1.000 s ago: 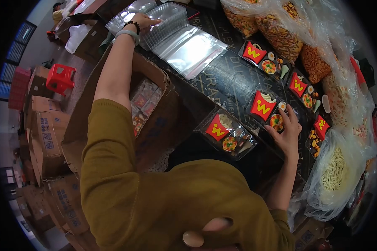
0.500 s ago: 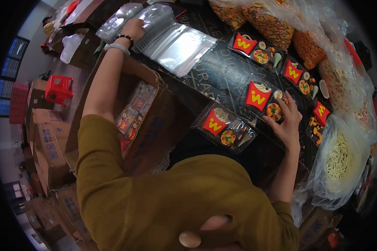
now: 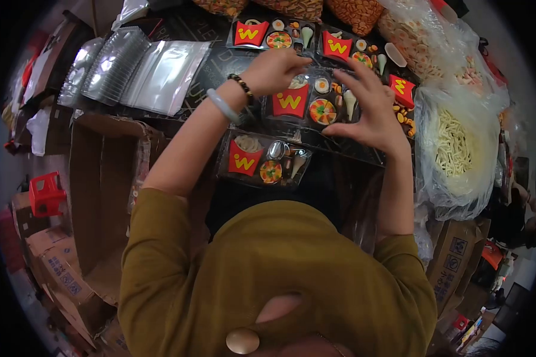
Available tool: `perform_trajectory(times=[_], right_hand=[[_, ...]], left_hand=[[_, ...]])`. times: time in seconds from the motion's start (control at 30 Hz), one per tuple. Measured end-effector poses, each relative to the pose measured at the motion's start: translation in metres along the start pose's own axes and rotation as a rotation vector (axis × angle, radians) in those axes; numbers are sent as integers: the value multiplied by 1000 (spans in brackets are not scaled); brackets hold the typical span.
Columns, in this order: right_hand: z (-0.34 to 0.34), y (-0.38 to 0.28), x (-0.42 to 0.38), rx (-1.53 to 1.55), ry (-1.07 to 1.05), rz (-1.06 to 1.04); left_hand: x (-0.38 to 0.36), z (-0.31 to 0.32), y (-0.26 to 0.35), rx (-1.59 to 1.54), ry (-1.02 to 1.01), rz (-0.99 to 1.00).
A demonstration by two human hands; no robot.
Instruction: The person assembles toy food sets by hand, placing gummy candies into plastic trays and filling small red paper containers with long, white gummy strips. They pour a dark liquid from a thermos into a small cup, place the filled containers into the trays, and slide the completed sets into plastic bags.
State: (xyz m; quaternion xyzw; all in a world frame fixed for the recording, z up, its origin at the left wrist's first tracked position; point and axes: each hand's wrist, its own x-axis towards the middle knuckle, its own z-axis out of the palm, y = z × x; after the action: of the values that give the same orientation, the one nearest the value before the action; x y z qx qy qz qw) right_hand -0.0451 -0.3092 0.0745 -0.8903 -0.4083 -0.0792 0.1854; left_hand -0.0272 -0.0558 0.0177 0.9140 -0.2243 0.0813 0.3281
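Note:
In front of me lies a clear plastic tray (image 3: 268, 113) with a red carton (image 3: 290, 101) marked with a yellow W, a toy pizza (image 3: 323, 111), a fried egg (image 3: 321, 85) and other small toy foods. My left hand (image 3: 274, 70), wearing a beaded bracelet and a pale bangle, is over the tray's far left side. Its fingers are bent together; whatever they hold is hidden. My right hand (image 3: 369, 110) reaches round the tray's right side, thumb and fingers spread apart. Nearer my body is another filled pack (image 3: 263, 160).
Two more filled trays lie behind, one at the left (image 3: 274, 34). Stacked clear trays (image 3: 116, 65) and plastic bags (image 3: 164, 74) lie left. A bag of pale toy fries (image 3: 452, 143) stands right. An open carton (image 3: 104, 178) is at my left; a red stool (image 3: 46, 195) stands beyond.
My left hand has left the stacked clear trays and come across to the middle tray. My right hand stays beside that tray. The whole view has turned and shifted.

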Motion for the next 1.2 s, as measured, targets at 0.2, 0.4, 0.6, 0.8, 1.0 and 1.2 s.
perform_trajectory(times=[0.2, 0.4, 0.6, 0.8, 1.0, 1.2], right_hand=[[40, 31, 2, -133, -347, 53], [61, 26, 8, -79, -282, 0], [82, 8, 6, -155, -211, -20], [101, -19, 27, -138, -202, -48], [105, -30, 35, -128, -180, -34], [105, -36, 39, -126, -209, -24]], left_hand=[[-9, 36, -10, 176, 361, 42], [-68, 34, 4, 156, 356, -372], [-72, 35, 1, 193, 271, -521], [-78, 18, -21, 278, 312, -428], [-121, -51, -74, 724, 200, -719], [-137, -67, -70, 706, 74, -651]])
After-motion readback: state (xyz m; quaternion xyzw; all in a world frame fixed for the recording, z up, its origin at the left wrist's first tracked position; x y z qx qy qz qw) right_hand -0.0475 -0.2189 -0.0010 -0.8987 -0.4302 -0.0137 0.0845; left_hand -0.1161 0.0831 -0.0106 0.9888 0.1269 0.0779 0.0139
